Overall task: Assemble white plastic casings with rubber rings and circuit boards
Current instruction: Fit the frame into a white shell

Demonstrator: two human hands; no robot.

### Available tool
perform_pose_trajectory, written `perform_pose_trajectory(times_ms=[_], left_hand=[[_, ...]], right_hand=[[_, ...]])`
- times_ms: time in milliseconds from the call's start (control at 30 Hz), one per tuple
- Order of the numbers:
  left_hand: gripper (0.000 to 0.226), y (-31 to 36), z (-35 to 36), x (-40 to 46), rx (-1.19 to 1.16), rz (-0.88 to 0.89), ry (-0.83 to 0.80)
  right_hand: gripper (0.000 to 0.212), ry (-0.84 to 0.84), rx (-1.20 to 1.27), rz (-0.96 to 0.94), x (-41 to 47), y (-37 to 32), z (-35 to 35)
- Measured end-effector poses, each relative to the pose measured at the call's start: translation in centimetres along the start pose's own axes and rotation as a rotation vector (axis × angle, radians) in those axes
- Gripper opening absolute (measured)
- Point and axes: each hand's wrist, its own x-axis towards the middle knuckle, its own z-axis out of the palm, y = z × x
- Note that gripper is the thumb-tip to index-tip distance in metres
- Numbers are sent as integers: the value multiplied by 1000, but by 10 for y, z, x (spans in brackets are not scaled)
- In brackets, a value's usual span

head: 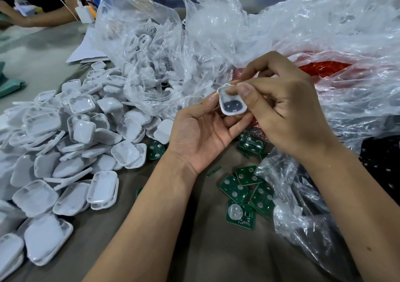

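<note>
Cradling a white casing (231, 103) open-side up in its curled fingers, the left hand (201, 130) steadies it while the right hand (279, 108) pinches its upper rim, perhaps seating a rubber ring, circuit boards (244, 186) lying just below.

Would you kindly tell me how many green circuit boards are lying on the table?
About 7: one by the left wrist, one under the right hand, four clustered below, one sliver. The plastic bag may hide more.
</note>
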Motion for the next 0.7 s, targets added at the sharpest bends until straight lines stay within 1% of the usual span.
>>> perform_pose_trajectory(times_ms=[167, 300, 500, 700], left_hand=[[32, 1, -1, 0, -27, 5, -27], [42, 2, -1, -2, 2, 31, -58], [39, 1, -2, 0, -10, 42, -91], [35, 1, -2, 0, -34, 42, -72]], right_hand=[[23, 62, 61, 0, 1, 1, -2], [30, 104, 102, -24, 1, 1, -5], [36, 65, 175, -65, -1, 0, -5], [31, 26, 137, -63, -2, 0, -2]])
